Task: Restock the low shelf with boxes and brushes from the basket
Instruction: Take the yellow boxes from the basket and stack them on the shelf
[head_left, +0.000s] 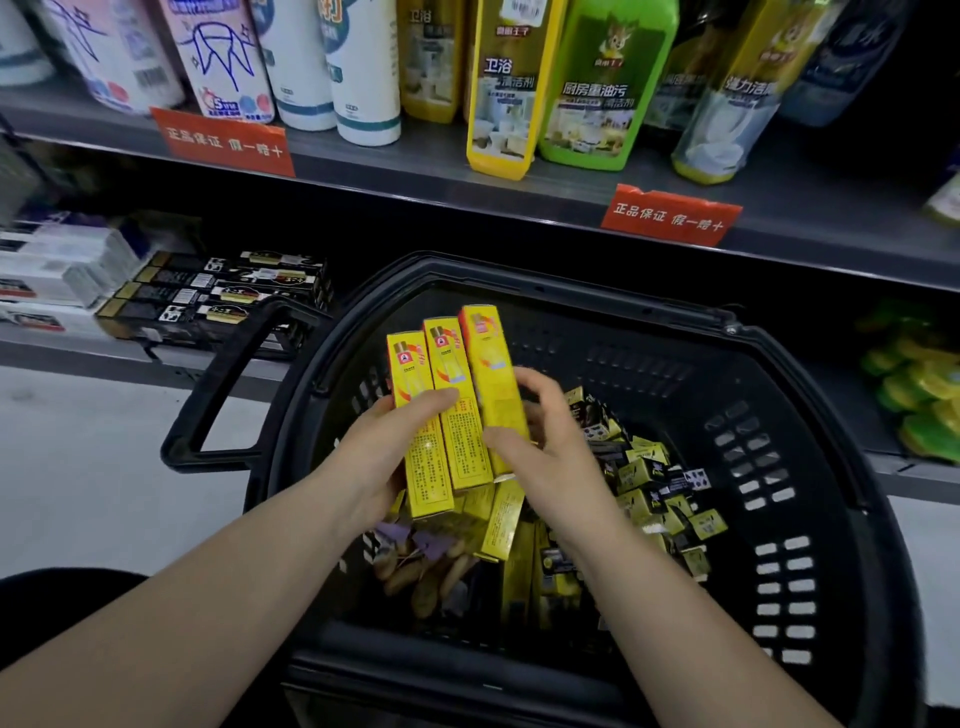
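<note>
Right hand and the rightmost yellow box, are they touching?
Touching. Head view shows the right hand pinching the rightmost yellow box between thumb and fingers.

Three long yellow boxes (462, 441) are held upright and fanned above the black basket (779, 364), gripped by the left hand (379, 447) and right hand (550, 457). Small black-and-yellow boxes (649, 478) are heaped inside the basket, toward its right.

Bottles (592, 78) cut off at the top edge; low-shelf white boxes (57, 270) and far-right green packs (919, 389) blurred.
</note>
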